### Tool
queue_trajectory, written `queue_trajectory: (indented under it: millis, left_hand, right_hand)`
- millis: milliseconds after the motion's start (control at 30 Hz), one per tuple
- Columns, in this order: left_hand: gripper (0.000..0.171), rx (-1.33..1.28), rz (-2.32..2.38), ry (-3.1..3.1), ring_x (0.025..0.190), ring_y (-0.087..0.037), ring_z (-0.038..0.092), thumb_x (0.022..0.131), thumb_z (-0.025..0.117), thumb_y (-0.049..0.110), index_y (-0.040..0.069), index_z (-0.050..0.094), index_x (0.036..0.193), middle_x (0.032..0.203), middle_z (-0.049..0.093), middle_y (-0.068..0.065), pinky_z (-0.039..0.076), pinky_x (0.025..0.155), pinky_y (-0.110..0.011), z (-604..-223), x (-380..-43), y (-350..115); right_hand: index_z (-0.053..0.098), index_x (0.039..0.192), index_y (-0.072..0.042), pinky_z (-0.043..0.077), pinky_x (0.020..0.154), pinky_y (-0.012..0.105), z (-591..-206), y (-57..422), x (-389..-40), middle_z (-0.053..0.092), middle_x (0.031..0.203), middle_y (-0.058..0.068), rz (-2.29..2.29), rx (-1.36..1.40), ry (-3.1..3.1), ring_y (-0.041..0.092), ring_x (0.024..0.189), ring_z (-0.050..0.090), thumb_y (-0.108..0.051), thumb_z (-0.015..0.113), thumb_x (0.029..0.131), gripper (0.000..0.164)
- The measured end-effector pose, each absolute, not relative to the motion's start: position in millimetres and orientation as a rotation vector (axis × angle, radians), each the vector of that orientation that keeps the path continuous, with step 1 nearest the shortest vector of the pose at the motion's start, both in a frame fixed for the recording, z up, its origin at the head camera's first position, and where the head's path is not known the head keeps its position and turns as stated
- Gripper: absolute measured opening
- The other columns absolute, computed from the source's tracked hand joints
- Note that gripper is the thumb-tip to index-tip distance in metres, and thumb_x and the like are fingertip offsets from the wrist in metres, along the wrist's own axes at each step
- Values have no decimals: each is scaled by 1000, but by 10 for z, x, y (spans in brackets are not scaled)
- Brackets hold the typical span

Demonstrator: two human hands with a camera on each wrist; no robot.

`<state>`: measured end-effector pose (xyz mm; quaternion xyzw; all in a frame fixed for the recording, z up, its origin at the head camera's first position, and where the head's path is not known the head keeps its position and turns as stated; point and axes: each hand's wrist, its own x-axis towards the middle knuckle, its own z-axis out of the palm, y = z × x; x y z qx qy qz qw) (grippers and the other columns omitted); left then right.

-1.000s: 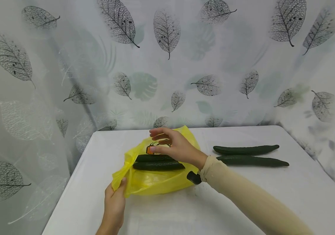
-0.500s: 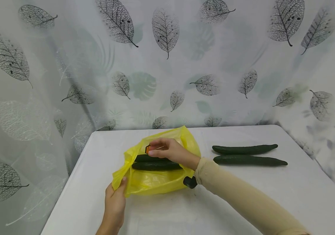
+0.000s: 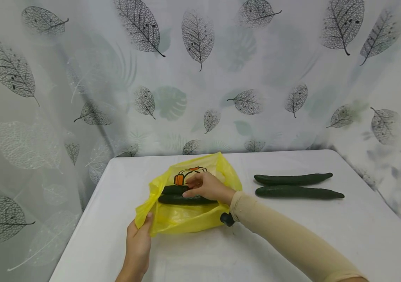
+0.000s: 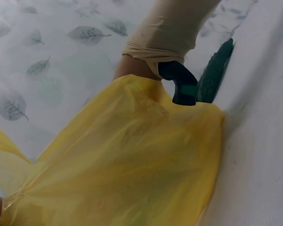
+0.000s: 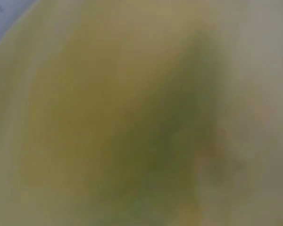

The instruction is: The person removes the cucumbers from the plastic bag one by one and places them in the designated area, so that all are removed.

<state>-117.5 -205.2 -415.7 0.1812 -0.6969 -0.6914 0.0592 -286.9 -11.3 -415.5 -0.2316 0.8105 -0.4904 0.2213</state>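
Seemingly I'm packing: my left hand (image 3: 139, 241) pinches the yellow plastic bag (image 3: 182, 228), my right hand (image 3: 211, 188) hangs relaxed over 2 bagged cucumbers (image 3: 175, 199); next I should probably fetch 1 loose cucumber (image 3: 300, 192).

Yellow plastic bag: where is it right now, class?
In the head view, the yellow plastic bag lies on the white table, left of two loose cucumbers; the left hand grips its near left edge.

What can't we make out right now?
Head: right end of the rear cucumber in the yellow bag, behind the right grip.
Left wrist: that grip and the bag's contents, behind the plastic; likewise the near end of a loose cucumber.
Right wrist: heavy blur; the dark green shape is unidentifiable.
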Motion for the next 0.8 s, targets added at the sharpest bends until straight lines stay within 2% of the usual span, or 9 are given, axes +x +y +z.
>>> queue_trajectory:
  millis: [233, 433, 800]
  left_hand:
    - [49, 580, -2092, -2109, 129, -32, 38, 111, 37, 21, -10, 33, 149, 144, 42, -22, 29, 114, -52, -4139, -1171, -2049]
    - [47, 574, -2102, -2104, 128, -31, 38, 111, 37, 20, -9, 35, 148, 142, 43, -21, 29, 113, -50, -4135, -1156, -2052]
    - [47, 577, -2101, -2103, 126, -30, 39, 111, 39, 20, -11, 36, 147, 139, 46, -20, 30, 111, -52, -4180, -1167, -2074]
  right_hand:
    - [63, 133, -3, 50, 101, 38, -4241, -104, -2875, 65, 125, 11, -1183, -668, 2324, 28, 117, 60, -30, 86, 83, 62]
    - [64, 132, -3, 47, 105, 41, -4276, -112, -2842, 65, 125, 9, -1142, -673, 2330, 26, 118, 59, -27, 86, 83, 58]
    - [67, 129, -5, 49, 100, 41, -4311, -109, -2782, 66, 122, 6, -1085, -708, 2355, 24, 115, 59, -21, 86, 84, 51]
